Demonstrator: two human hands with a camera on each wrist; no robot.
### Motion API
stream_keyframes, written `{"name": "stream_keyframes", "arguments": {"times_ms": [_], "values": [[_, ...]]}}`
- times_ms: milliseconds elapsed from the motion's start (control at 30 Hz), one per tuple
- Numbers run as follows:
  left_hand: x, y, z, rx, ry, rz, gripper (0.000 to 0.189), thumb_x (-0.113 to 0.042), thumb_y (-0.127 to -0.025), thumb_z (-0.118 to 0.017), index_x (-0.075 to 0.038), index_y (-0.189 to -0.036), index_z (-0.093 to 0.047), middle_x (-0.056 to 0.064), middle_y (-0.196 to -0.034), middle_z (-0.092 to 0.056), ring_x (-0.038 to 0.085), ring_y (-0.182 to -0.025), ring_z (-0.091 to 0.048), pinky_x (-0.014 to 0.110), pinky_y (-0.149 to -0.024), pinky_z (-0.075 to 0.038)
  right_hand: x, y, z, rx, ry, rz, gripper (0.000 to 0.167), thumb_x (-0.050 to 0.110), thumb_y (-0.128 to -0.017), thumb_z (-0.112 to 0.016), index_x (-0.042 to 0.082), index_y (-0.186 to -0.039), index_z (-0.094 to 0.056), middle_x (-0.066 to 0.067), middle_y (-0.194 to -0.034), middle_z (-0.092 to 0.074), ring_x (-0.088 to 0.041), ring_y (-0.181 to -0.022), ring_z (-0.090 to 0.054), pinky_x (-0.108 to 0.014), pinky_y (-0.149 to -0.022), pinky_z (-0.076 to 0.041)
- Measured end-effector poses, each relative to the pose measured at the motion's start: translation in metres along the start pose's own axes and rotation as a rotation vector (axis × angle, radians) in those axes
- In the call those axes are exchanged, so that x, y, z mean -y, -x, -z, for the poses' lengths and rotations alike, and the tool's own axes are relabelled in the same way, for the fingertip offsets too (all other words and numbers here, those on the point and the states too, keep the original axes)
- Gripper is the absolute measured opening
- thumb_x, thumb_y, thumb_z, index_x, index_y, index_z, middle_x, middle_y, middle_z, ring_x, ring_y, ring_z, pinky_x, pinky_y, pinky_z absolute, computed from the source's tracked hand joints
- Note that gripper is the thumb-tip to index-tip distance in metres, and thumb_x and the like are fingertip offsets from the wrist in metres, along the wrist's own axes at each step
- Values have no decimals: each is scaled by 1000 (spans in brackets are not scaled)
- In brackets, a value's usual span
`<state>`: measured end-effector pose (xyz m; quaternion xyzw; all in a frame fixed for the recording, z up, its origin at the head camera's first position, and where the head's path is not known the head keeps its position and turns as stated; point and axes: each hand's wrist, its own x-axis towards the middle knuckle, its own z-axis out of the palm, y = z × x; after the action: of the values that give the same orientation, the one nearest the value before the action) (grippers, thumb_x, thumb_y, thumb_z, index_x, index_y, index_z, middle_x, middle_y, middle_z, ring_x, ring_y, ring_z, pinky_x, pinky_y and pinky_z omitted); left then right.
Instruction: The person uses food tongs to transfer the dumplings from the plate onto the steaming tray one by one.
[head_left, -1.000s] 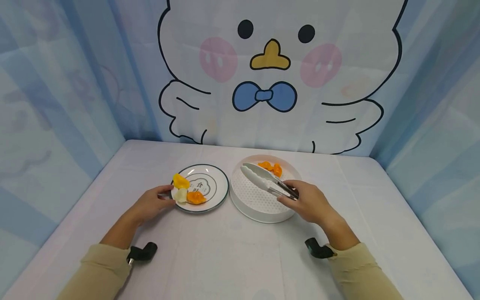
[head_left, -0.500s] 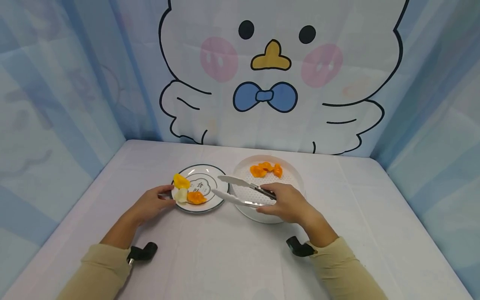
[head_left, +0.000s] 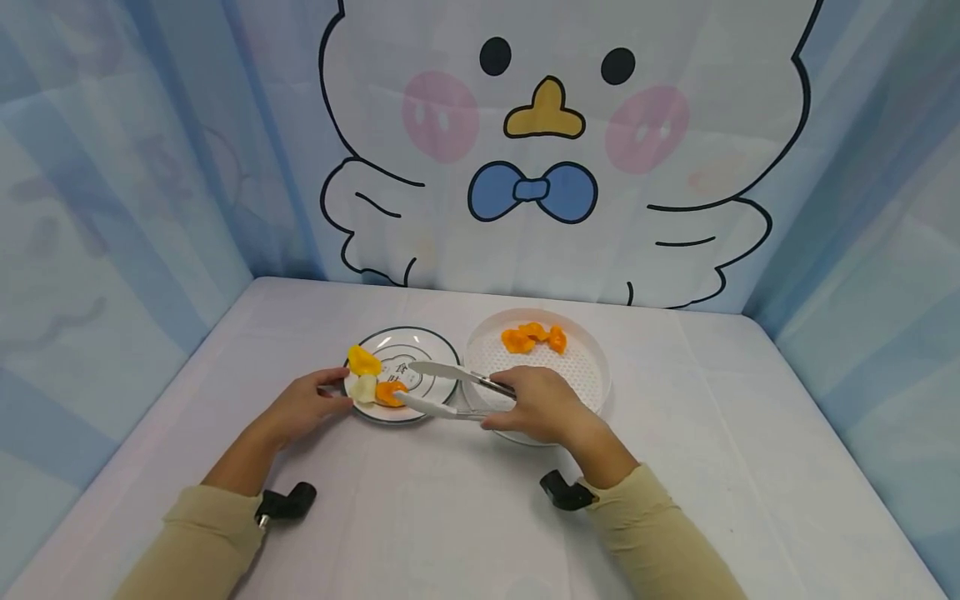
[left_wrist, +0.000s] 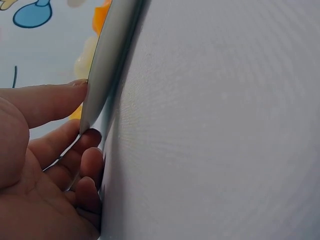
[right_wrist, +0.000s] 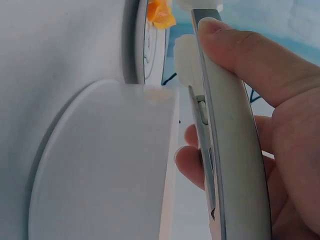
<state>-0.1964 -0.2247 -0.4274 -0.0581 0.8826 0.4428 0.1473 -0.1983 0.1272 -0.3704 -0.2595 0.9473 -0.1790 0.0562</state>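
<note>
My left hand (head_left: 311, 400) holds the rim of a white plate (head_left: 431, 342) with a dark edge line, thumb on the rim and fingers at its side in the left wrist view. On the plate lie a yellow dumpling-like piece (head_left: 364, 361), a pale one (head_left: 363, 389) and an orange one (head_left: 387, 393). My right hand (head_left: 542, 404) grips tongs (head_left: 435, 407) with white tips and metal handles. Their tips are spread above the plate, one overlapping the orange piece; contact cannot be told. The tongs' metal arm (right_wrist: 232, 145) fills the right wrist view.
A round white tray (head_left: 596, 375) with a dimpled floor stands right of the plate, bearing three orange pieces (head_left: 534, 335) near its back. A white cloth (head_left: 420, 517) covers the table. A printed curtain (head_left: 540, 250) closes off the back and sides.
An orange piece has been left in the tray by the tongs, which have opened. My right hand has carried the tongs left to the plate. The left hand stays put.
</note>
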Motion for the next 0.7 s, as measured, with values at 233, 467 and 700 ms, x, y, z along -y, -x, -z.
{"name": "stream_keyframes", "arguments": {"times_ms": [233,467,700], "values": [[1,-2,-1,-1,1,2,66,-24,-95,-67,-4,-152,-40,19,-140,-47,34,-111,-46,43,-91,-43,6,-8,-6,-1,39,10,65,46,-78,-83,12,-131,-67,-5,-116,-64,-20,-99,-59,-39,-87,-48],[2,-3,-1,0,2,13,66,-24,-95,-67,-5,-152,-40,19,-139,-47,34,-111,-46,42,-89,-43,10,-14,-8,21,48,12,63,47,-78,-82,13,-129,-68,-3,-116,-63,-19,-99,-59,-39,-86,-48],[2,-4,-1,1,4,27,66,-24,-95,-67,-6,-152,-40,18,-140,-47,34,-112,-45,41,-90,-43,17,-19,-10,52,62,-1,63,46,-81,-81,11,-131,-67,-5,-120,-63,-20,-100,-59,-41,-89,-47]]}}
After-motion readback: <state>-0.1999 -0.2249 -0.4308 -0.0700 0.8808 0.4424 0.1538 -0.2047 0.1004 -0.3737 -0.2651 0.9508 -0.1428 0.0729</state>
